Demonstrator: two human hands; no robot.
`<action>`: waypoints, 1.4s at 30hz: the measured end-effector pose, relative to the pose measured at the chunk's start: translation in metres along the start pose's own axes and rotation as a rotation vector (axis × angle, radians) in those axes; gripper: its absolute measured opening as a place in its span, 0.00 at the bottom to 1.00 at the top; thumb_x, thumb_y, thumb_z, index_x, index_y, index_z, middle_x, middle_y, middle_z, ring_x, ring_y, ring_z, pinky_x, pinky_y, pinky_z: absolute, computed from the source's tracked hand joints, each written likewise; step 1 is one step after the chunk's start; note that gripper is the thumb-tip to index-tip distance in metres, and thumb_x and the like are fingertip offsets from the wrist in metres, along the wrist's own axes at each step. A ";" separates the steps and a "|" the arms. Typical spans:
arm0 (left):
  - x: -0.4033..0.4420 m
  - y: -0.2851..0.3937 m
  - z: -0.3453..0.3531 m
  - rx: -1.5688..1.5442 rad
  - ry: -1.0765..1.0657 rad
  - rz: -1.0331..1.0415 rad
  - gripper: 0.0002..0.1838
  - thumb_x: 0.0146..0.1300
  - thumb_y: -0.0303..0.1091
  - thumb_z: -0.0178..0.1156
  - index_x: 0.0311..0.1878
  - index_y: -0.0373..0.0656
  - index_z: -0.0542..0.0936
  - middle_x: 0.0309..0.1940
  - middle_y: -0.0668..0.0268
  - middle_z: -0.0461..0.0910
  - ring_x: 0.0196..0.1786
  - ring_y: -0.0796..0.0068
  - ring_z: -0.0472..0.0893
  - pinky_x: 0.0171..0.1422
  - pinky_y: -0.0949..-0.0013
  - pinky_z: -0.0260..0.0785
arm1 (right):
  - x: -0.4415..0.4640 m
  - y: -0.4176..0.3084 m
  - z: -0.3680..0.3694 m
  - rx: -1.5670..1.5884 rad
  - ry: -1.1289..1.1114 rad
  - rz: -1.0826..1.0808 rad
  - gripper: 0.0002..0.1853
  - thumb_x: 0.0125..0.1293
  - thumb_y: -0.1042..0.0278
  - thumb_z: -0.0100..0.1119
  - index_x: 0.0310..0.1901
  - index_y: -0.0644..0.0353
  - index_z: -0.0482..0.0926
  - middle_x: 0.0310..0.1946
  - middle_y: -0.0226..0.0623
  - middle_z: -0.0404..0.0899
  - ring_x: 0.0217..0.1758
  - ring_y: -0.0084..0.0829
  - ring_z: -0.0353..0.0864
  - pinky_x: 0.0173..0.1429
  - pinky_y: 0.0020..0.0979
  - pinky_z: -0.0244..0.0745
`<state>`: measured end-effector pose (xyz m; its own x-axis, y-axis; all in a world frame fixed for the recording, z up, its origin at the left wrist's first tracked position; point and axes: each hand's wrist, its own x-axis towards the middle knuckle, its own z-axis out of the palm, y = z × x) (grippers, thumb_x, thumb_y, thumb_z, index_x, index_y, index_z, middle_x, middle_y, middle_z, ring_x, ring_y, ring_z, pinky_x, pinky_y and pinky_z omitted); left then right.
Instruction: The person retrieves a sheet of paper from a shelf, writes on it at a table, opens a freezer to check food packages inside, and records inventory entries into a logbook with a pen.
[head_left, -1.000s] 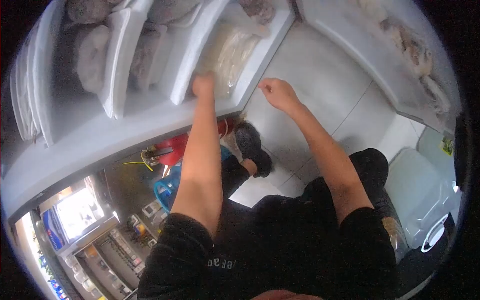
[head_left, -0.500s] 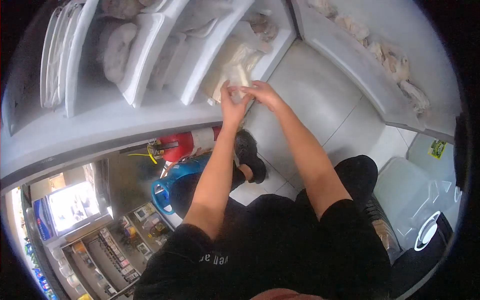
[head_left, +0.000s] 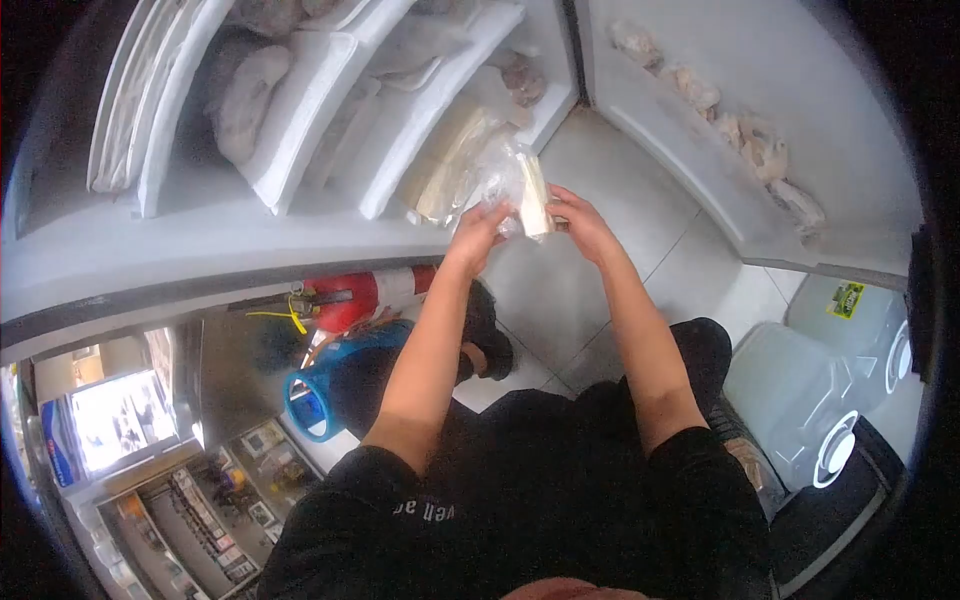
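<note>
A pale cream block [head_left: 533, 203], partly in a clear plastic bag [head_left: 496, 180], is held between my two hands in front of the lowest freezer compartment. My left hand [head_left: 480, 237] has its fingers closed on the crumpled bag. At the block's other side, my right hand [head_left: 584, 226] pinches the near end of the block with thumb and fingers. Behind the bag, more pale wrapped slabs [head_left: 445, 170] lie in the compartment; the bag hides part of them. Whether the held block is fully inside the plastic, I cannot tell.
White freezer shelves [head_left: 330, 75] hold bagged food. The open door [head_left: 690, 160] carries more bags in its rack. A red fire extinguisher [head_left: 350, 300] and a blue cylinder [head_left: 312, 400] stand at left, large plastic jugs [head_left: 790, 390] at right. Grey tiles [head_left: 620, 270] cover the floor.
Both hands have moved right and toward me, bringing the bagged block away from the other slabs. My hands are now farther apart, one on each side of it.
</note>
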<state>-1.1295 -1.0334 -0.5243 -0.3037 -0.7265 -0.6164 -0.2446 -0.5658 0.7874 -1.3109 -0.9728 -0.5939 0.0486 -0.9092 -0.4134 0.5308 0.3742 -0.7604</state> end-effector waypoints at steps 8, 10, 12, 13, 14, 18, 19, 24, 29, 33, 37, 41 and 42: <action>-0.004 0.015 0.028 0.004 0.015 0.104 0.15 0.69 0.37 0.55 0.51 0.36 0.79 0.38 0.68 0.82 0.39 0.79 0.76 0.44 0.71 0.67 | -0.029 -0.034 0.006 -0.559 0.142 -0.076 0.33 0.62 0.53 0.65 0.64 0.64 0.70 0.50 0.40 0.79 0.50 0.29 0.77 0.51 0.30 0.72; 0.000 0.014 0.026 -0.010 0.004 0.104 0.15 0.69 0.37 0.54 0.51 0.36 0.79 0.38 0.67 0.82 0.39 0.79 0.76 0.44 0.71 0.67 | -0.021 -0.019 -0.008 -0.322 0.172 -0.088 0.31 0.59 0.54 0.68 0.58 0.67 0.74 0.46 0.44 0.81 0.45 0.31 0.80 0.50 0.32 0.74; 0.006 0.009 0.019 -0.022 0.000 0.098 0.15 0.70 0.37 0.54 0.50 0.36 0.79 0.39 0.66 0.82 0.39 0.79 0.76 0.43 0.71 0.68 | -0.019 -0.010 -0.017 -0.300 0.178 -0.111 0.30 0.60 0.55 0.68 0.58 0.67 0.74 0.44 0.41 0.81 0.44 0.30 0.80 0.49 0.30 0.73; 0.005 0.010 0.018 -0.006 -0.015 0.065 0.16 0.71 0.38 0.52 0.53 0.38 0.78 0.43 0.65 0.81 0.44 0.75 0.78 0.48 0.68 0.69 | -0.021 -0.011 -0.016 -0.278 0.183 -0.135 0.29 0.60 0.57 0.67 0.57 0.67 0.74 0.41 0.37 0.81 0.42 0.28 0.80 0.48 0.28 0.72; 0.005 0.010 0.017 0.009 -0.029 0.029 0.16 0.72 0.40 0.51 0.55 0.40 0.76 0.48 0.64 0.81 0.48 0.70 0.79 0.52 0.65 0.70 | -0.023 -0.012 -0.016 -0.274 0.183 -0.130 0.29 0.60 0.57 0.67 0.57 0.67 0.74 0.41 0.37 0.81 0.42 0.28 0.80 0.48 0.28 0.72; -0.017 0.027 0.031 -0.128 0.018 0.018 0.16 0.72 0.36 0.49 0.52 0.33 0.77 0.46 0.61 0.81 0.46 0.73 0.79 0.51 0.69 0.71 | -0.026 -0.004 -0.024 -0.212 0.123 0.024 0.29 0.60 0.57 0.68 0.54 0.73 0.76 0.43 0.44 0.82 0.45 0.30 0.80 0.52 0.29 0.72; -0.017 0.028 0.030 -0.177 0.000 0.035 0.16 0.72 0.35 0.49 0.54 0.33 0.77 0.47 0.59 0.81 0.48 0.71 0.80 0.54 0.68 0.71 | -0.027 -0.007 -0.021 -0.072 0.107 0.049 0.28 0.60 0.58 0.68 0.53 0.74 0.76 0.43 0.43 0.82 0.45 0.30 0.80 0.53 0.29 0.72; -0.012 0.020 0.017 -0.274 -0.042 0.066 0.17 0.73 0.35 0.47 0.56 0.34 0.75 0.49 0.57 0.80 0.51 0.66 0.80 0.58 0.64 0.72 | -0.040 -0.007 -0.019 0.095 0.038 0.080 0.25 0.62 0.61 0.66 0.53 0.74 0.76 0.45 0.41 0.82 0.47 0.29 0.80 0.54 0.29 0.72; -0.011 0.016 0.014 -0.478 -0.088 0.044 0.19 0.72 0.34 0.47 0.60 0.34 0.71 0.54 0.59 0.77 0.56 0.65 0.79 0.60 0.60 0.72 | -0.046 -0.016 -0.019 0.022 -0.048 0.045 0.24 0.63 0.61 0.66 0.55 0.72 0.76 0.47 0.38 0.81 0.49 0.28 0.79 0.56 0.30 0.71; -0.014 0.019 0.009 -0.492 -0.179 0.030 0.19 0.72 0.33 0.45 0.61 0.35 0.70 0.57 0.56 0.76 0.58 0.62 0.77 0.64 0.58 0.70 | -0.044 -0.007 -0.032 0.047 -0.171 -0.015 0.24 0.64 0.62 0.64 0.56 0.70 0.76 0.50 0.37 0.80 0.53 0.28 0.78 0.61 0.32 0.69; -0.014 0.019 0.007 -0.448 -0.225 0.026 0.19 0.71 0.34 0.49 0.62 0.36 0.69 0.56 0.59 0.76 0.58 0.65 0.77 0.63 0.60 0.69 | -0.044 -0.003 -0.035 0.106 -0.212 -0.011 0.24 0.65 0.63 0.64 0.57 0.70 0.75 0.54 0.38 0.79 0.57 0.29 0.76 0.66 0.34 0.66; -0.022 0.020 0.007 -0.405 -0.159 -0.006 0.19 0.70 0.34 0.52 0.61 0.38 0.70 0.57 0.60 0.77 0.59 0.66 0.76 0.63 0.62 0.68 | -0.042 0.004 -0.037 0.161 -0.266 -0.001 0.23 0.65 0.64 0.64 0.58 0.69 0.75 0.54 0.38 0.79 0.57 0.30 0.76 0.66 0.35 0.65; -0.024 0.021 0.007 -0.406 -0.156 -0.006 0.19 0.70 0.34 0.52 0.61 0.38 0.70 0.57 0.60 0.77 0.59 0.66 0.76 0.63 0.62 0.68 | -0.042 0.006 -0.038 0.182 -0.281 -0.005 0.24 0.64 0.65 0.64 0.58 0.68 0.75 0.54 0.37 0.79 0.58 0.30 0.76 0.67 0.35 0.65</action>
<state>-1.1336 -1.0251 -0.4934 -0.4466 -0.6731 -0.5895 0.1262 -0.6997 0.7032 -1.3415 -0.9258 -0.6004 0.2639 -0.9351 -0.2366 0.6726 0.3542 -0.6498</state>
